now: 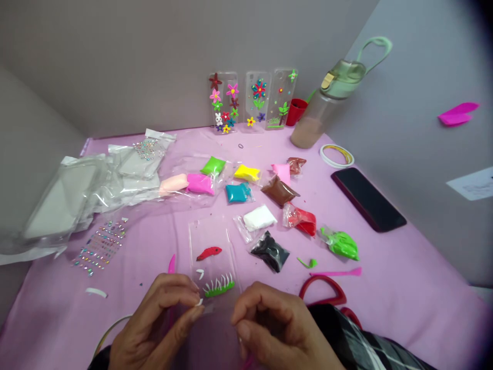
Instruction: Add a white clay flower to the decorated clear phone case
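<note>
A clear phone case lies flat in front of me, with a red clay fish shape, white slivers and a strip of green clay grass on it. My left hand pinches a tiny white clay piece between thumb and fingertip at the case's near edge. My right hand is curled beside it, fingers closed, and what it holds is hidden. A pink clay tool lies just left of the case.
Small bags of coloured clay lie on the pink tablecloth. Three decorated cases lean on the back wall beside a bottle. A black phone lies right, packaging and gem stickers left, red scissors near right.
</note>
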The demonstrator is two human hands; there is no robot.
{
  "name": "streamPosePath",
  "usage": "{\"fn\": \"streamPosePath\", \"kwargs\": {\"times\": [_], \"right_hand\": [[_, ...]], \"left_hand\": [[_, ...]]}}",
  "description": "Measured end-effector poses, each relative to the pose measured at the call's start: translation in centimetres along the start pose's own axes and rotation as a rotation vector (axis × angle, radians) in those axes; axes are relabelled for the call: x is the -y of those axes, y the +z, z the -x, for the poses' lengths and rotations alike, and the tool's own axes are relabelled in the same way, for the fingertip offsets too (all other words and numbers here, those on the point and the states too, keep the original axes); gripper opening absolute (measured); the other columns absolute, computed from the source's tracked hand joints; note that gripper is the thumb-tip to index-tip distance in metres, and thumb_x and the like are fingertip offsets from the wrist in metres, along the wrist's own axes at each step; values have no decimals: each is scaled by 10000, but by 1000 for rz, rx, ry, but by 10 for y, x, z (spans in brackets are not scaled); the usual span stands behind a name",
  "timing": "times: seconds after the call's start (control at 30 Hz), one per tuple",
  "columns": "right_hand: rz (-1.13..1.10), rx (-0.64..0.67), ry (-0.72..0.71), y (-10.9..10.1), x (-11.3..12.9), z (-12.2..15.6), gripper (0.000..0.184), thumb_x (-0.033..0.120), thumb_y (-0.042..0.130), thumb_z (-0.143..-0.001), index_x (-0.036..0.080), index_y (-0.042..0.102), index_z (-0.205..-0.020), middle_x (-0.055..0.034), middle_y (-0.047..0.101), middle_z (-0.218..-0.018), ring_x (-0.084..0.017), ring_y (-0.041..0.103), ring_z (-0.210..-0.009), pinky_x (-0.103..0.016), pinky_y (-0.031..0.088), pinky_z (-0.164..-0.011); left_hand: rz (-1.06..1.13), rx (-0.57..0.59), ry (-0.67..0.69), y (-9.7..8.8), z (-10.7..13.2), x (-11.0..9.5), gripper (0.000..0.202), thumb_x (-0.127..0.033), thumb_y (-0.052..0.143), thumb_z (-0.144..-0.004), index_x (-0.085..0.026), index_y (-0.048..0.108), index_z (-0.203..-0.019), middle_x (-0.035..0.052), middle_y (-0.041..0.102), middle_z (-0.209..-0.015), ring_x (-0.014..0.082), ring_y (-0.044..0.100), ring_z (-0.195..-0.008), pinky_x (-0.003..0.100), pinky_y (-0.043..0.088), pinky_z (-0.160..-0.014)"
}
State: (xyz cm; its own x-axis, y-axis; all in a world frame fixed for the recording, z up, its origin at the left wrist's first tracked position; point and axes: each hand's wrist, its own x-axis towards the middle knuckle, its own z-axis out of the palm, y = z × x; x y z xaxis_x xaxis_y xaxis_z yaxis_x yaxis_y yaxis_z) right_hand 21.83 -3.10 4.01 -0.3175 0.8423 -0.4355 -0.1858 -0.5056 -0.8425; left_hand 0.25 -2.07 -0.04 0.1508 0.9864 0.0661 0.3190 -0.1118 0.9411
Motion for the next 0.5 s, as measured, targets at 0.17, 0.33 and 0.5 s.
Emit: {"fn": "streamPosePath", "kwargs": {"times": [0.17,0.33,0.5], "right_hand": [[3,11,13,-1,-1,0,181,345,678,-840,170,632,-827,18,573,-667,-113,503,-606,-256,353,-606],[-16,8,10,1,2,0,167,329,675,-852,170,628,-832,21,571,-679,-107,502,-604,-251,361,-609],[-35,9,-3,2,4,2,134,296,675,-855,170,636,-827,23,575,-674,-104,500,-605,-244,365,-604]], "left_hand": [[142,-68,-64,6,4,0,78,-255,737,-884,-287,677,-846,-21,696,-932,135,680,-931,134,564,-816],[231,-110,-104,8,8,4,132,-243,792,-842,-287,668,-849,-32,693,-833,128,680,-800,152,598,-740],[125,-215,-169,5,6,4,258,-339,765,-869,-308,657,-1102,-51,723,-757,136,734,-697,155,610,-665]]}}
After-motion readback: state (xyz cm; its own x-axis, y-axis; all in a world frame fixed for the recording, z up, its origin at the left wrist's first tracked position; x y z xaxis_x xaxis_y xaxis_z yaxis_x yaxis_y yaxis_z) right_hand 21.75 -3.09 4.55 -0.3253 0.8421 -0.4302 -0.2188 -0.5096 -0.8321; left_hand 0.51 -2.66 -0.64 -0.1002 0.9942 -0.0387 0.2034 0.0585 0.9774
